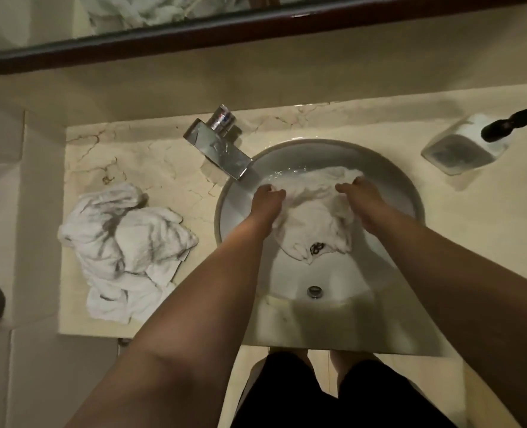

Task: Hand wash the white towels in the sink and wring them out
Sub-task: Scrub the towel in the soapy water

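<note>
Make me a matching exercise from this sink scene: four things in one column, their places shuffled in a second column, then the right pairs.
Things
1. white towel with a dark printed mark
2. crumpled pile of white towels
3. square chrome faucet
4. clear square glass dish

Places
A. on the marble counter to the right of the basin
B. inside the round white basin, gripped by the left hand and the right hand
C. at the basin's far left rim, spout over the bowl
D. on the marble counter to the left of the basin

Pairs: 1-B, 2-D, 3-C, 4-A
</note>
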Action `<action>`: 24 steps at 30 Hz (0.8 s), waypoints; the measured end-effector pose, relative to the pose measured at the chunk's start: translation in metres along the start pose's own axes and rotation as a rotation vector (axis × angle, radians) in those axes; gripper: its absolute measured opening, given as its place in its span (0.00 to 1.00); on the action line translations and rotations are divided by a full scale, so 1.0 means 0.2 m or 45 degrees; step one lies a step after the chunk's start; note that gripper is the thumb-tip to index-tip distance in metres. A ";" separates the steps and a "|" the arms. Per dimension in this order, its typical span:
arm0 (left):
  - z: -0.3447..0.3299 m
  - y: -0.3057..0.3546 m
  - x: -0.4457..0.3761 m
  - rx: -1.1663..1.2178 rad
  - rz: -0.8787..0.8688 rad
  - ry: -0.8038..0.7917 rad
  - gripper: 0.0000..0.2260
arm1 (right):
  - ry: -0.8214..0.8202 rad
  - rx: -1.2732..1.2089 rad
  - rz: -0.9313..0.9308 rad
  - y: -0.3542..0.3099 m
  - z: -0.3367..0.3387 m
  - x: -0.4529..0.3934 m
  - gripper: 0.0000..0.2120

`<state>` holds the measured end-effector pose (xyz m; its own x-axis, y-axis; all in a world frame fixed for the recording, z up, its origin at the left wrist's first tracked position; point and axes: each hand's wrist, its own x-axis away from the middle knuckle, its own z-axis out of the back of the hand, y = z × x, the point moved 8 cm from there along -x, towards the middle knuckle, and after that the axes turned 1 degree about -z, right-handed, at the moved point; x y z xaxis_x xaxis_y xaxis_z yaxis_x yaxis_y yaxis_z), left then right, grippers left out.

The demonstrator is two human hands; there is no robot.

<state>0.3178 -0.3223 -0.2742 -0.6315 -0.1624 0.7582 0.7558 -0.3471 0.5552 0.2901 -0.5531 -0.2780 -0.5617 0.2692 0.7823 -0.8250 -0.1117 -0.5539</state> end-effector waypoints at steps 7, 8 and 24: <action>-0.06 -0.38 -0.19 -0.620 0.043 -0.071 0.26 | 0.013 0.622 0.038 0.26 -0.08 -0.18 0.25; -0.08 -0.42 -0.20 -0.637 0.044 -0.105 0.25 | 0.062 0.630 0.051 0.28 -0.08 -0.19 0.28; -0.23 -0.45 -0.03 0.795 0.493 -0.482 0.22 | -0.176 -0.647 -0.439 0.43 -0.23 -0.07 0.18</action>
<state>0.2444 -0.3332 -0.3446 -0.2896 0.1960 0.9369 0.9356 0.2646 0.2339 0.2305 -0.5213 -0.3491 -0.2996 0.0790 0.9508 -0.8468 0.4372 -0.3031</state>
